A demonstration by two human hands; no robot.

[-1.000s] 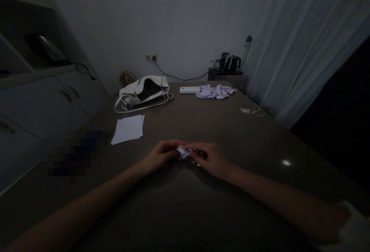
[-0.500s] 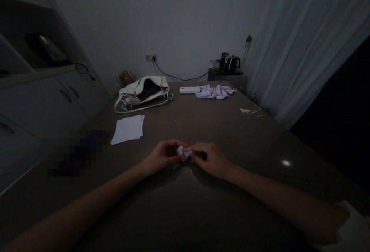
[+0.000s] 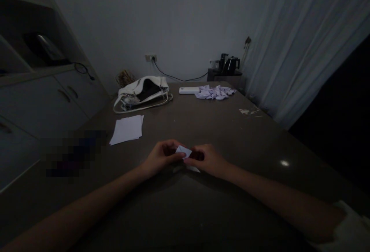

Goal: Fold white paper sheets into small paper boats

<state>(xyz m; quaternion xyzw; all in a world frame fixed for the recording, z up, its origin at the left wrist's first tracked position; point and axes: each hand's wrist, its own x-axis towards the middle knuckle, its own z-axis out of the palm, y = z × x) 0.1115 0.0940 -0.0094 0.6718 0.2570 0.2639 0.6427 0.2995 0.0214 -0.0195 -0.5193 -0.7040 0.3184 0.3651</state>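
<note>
On dark table, dim room: left hand, right hand pinch small folded paper; curtain right.

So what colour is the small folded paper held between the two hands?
White, clearest in the head view: the folded paper sits pinched between the left hand and right hand.

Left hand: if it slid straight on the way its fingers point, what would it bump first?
The left hand points rightward at the small folded paper it already pinches. Right behind that sits the right hand, so it would likely meet those fingers almost at once, though depth is hard to judge in this dim view.
</note>
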